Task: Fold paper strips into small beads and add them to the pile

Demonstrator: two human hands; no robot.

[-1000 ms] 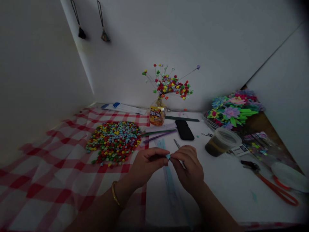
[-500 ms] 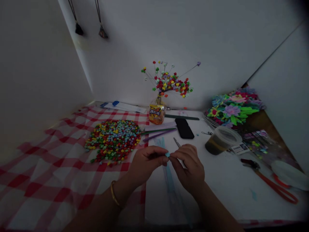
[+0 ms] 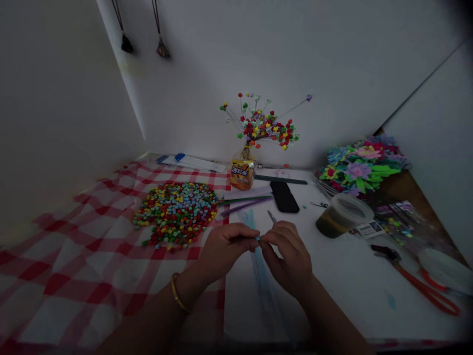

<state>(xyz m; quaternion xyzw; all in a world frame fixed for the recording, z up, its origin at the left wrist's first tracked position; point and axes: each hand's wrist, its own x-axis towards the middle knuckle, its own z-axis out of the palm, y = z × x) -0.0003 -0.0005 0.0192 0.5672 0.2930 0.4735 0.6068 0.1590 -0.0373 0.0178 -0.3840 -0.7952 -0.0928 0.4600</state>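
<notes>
Between the fingertips of both hands is a small light-blue folded paper star, mostly covered by the fingers. My left hand, with a gold bangle at the wrist, pinches it from the left. My right hand pinches at its right side. A slim metal tool pokes out beyond the right hand's knuckles; whether the hand holds it I cannot tell. Light-blue paper strips lie on the white table below the hands. A large heap of colourful paper stars rests on the checked cloth to the left.
Behind stands a bottle with star-tipped stems. A black phone, a plastic tub of dark contents and orange-strapped cutters lie rightward. Fuzzy flowers fill the back right. The red-and-white cloth covers the left side.
The view has shifted slightly, so the surroundings sit a little further right. The blue star shows less between the fingertips, and both hands keep their pinch.
</notes>
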